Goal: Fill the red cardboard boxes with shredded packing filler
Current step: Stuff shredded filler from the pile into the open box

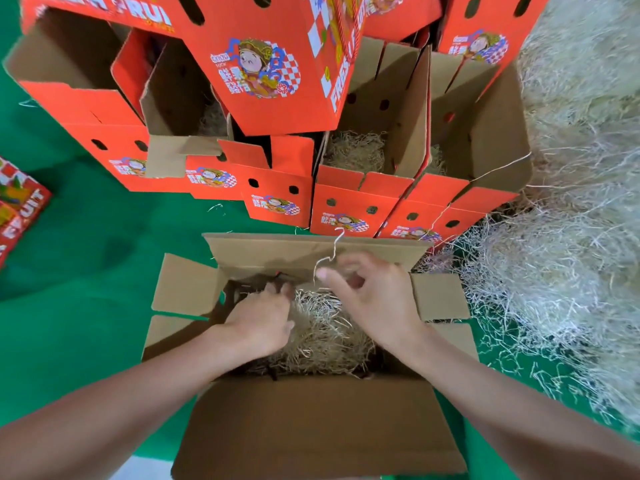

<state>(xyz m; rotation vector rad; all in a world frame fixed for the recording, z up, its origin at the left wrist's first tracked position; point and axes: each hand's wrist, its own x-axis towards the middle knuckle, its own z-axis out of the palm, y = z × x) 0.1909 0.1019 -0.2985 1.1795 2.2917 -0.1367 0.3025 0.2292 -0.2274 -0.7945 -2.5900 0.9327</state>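
Note:
An open cardboard box [311,427] stands right below me, its brown flaps spread out. A wad of pale shredded filler [322,334] lies inside it. My left hand [259,323] is down in the box, fingers pressing into the filler at its left side. My right hand [374,296] hovers above the box's far right part with fingers loosely spread. A long filler strand [329,254] dangles near its fingertips; whether it is pinched is unclear. A big heap of the same filler [571,237] lies to the right on the green floor.
Several open red boxes [356,199] with cartoon prints stand in rows just beyond my box, some holding filler; more are stacked on top [263,64]. A flat red box [17,209] lies at the left edge. Green floor [86,271] spreads to the left.

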